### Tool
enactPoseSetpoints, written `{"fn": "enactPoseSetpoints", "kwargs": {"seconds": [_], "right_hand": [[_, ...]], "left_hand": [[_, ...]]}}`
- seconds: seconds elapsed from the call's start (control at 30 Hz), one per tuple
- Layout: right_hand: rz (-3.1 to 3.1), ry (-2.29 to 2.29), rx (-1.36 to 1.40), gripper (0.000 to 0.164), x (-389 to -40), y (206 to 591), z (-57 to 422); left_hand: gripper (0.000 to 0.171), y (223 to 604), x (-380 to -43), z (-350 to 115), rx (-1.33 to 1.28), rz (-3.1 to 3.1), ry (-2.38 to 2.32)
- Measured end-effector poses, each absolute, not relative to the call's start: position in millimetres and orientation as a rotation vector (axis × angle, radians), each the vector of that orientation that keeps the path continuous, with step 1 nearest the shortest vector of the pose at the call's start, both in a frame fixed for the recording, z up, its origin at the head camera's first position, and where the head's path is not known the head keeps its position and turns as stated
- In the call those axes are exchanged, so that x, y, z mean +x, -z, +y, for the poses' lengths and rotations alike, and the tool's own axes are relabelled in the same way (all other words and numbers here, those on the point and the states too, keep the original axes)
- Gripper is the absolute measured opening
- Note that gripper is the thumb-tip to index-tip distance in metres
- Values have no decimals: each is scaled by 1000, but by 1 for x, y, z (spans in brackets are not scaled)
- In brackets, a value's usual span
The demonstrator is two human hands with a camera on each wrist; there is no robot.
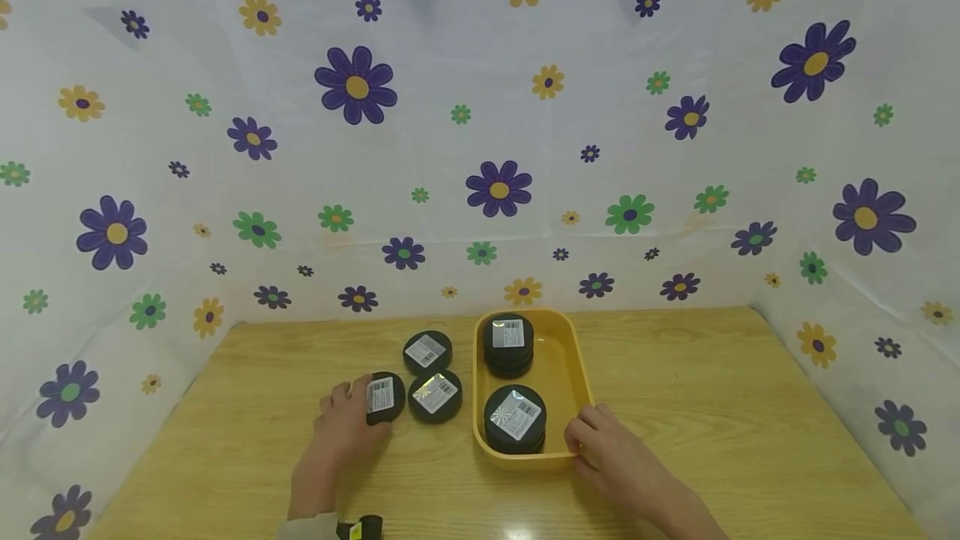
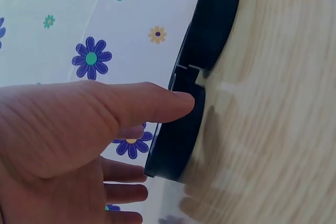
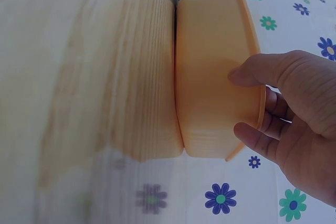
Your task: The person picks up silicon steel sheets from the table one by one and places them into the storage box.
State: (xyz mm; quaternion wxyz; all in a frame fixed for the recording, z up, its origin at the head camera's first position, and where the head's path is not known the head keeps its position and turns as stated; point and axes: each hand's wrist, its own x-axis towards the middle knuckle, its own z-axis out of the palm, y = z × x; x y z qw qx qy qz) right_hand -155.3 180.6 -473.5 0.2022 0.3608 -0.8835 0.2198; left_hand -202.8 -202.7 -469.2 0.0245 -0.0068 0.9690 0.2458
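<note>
My left hand (image 1: 345, 423) grips the leftmost flat, round black case (image 1: 383, 397), which lies on the table with a silver-white label on top. In the left wrist view the thumb presses the side of that case (image 2: 178, 137), and the other fingers are partly hidden behind it. Two more labelled cases, a far one (image 1: 427, 352) and a nearer one (image 1: 435, 396), lie just to its right. My right hand (image 1: 618, 457) holds the yellow tray (image 1: 561, 382) by its near right corner, thumb outside the wall and fingers over the rim. A back stack (image 1: 510, 346) and a front stack (image 1: 515, 421) of cases stand along the tray's left side.
The wooden table (image 1: 697, 390) extends to both sides of the tray. A white cloth with printed flowers (image 1: 450, 148) hangs behind and at both sides. A black device (image 1: 363, 527) sits by the left wrist at the lower edge of the head view.
</note>
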Motion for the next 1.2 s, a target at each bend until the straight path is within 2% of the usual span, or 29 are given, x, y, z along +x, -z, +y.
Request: {"fn": "enactPoseSetpoints", "kwargs": {"seconds": [0.7, 1.2], "right_hand": [[-2465, -605, 1016, 42, -155, 473, 181], [-2444, -597, 1025, 42, -156, 474, 181]], "left_hand": [[80, 483, -212, -201, -34, 2997, -782], [79, 478, -210, -202, -76, 2992, -785]]}}
